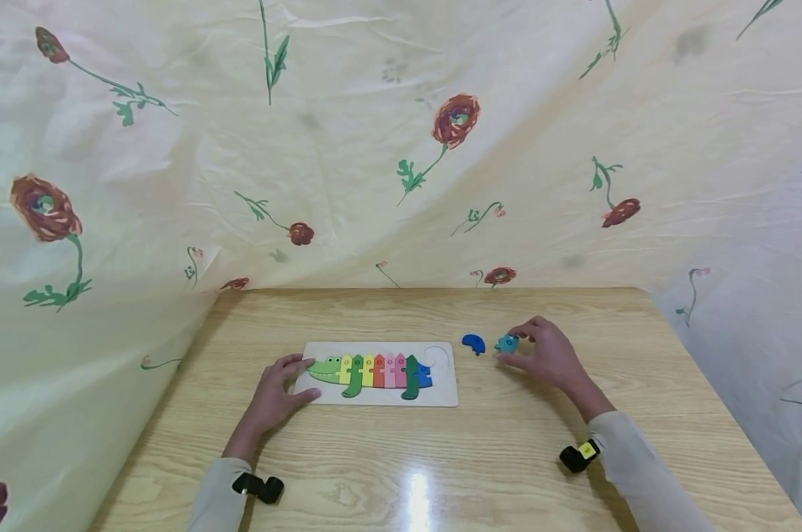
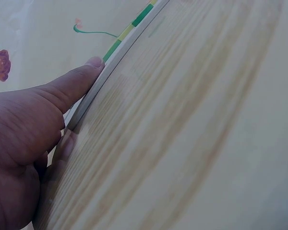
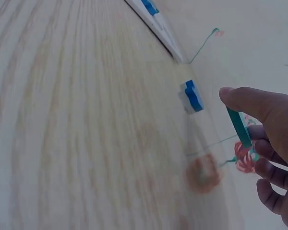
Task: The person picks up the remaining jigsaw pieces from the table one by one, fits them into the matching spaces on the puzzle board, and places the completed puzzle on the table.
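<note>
A pale board puzzle (image 1: 381, 399) lies on the table, showing a crocodile (image 1: 374, 373) made of coloured pieces. My left hand (image 1: 278, 395) holds the board's left end, thumb by the front corner and fingers towards the back; in the left wrist view the thumb (image 2: 77, 84) lies along the edge. My right hand (image 1: 550, 358) pinches a teal puzzle piece (image 1: 506, 343) between thumb and fingers, right of the board. In the right wrist view this teal piece (image 3: 239, 127) is seen edge-on, raised. A curved blue puzzle piece (image 1: 473, 343) lies between board and right hand.
At the board's right end a curled outline (image 1: 439, 357) shows bare wood above a blue piece (image 1: 425, 375). The wood-grain table (image 1: 388, 458) extends around the board. A flower-printed cloth (image 1: 348, 148) hangs behind it and at both sides.
</note>
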The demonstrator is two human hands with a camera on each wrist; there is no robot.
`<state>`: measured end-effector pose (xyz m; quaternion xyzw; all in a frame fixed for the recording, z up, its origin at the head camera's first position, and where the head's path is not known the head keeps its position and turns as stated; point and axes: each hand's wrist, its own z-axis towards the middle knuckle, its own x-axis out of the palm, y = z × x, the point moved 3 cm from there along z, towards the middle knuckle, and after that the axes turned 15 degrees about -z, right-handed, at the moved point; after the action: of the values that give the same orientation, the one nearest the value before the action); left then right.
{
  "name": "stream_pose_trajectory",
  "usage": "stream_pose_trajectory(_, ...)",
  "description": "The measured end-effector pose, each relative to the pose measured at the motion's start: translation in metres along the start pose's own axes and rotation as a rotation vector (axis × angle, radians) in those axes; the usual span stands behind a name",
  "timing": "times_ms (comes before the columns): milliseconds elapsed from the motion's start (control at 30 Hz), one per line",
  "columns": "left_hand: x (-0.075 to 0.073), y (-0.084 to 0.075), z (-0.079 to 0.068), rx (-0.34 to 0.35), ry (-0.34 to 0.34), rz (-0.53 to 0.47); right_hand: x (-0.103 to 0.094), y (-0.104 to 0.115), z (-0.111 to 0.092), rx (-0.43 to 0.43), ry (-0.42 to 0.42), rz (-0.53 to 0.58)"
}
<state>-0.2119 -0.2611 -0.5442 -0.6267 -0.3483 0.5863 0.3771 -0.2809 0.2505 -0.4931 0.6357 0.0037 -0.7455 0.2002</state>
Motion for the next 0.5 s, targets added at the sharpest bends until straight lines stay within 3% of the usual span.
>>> stream_pose_trajectory(500, -0.001, -0.001, 0.000, 0.002, -0.002, -0.003, -0.008, 0.036, 0.001, -0.035, 0.019, 0.034)
